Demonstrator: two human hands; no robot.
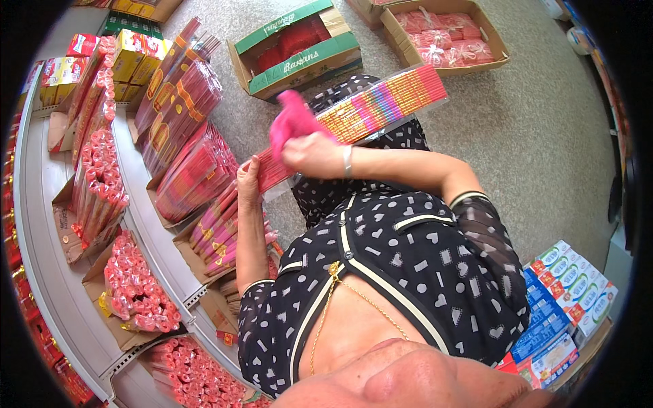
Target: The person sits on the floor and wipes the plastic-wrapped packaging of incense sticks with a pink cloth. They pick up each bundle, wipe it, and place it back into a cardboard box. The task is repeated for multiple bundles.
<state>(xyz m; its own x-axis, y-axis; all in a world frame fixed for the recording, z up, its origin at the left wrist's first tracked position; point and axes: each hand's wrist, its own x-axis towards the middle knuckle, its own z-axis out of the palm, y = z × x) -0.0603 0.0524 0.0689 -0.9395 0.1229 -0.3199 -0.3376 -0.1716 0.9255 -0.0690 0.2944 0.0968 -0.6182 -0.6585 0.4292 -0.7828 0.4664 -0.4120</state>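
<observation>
A long, flat, clear plastic pack of thin sticks (385, 104), apparently incense, with red ends and gold, purple and pink bands, lies slantwise above the lap. My left hand (248, 176) grips its lower left end, thumb on top. My right hand (312, 154), with a silver bangle at the wrist, is closed on a bright pink cloth (293, 122) over the pack's left part. The cloth and the fingers are blurred, and the cloth covers part of the pack. Similar packs (196, 173) stand upright in an open carton just left of my left hand.
Grey metal shelves (137, 224) at left hold cartons of red wrapped bundles (140, 288) and yellow boxes (130, 53). A green-and-brown banana carton (306, 66) and a carton of pink packets (444, 38) stand on the floor ahead. Blue and white boxes (546, 301) are stacked at lower right.
</observation>
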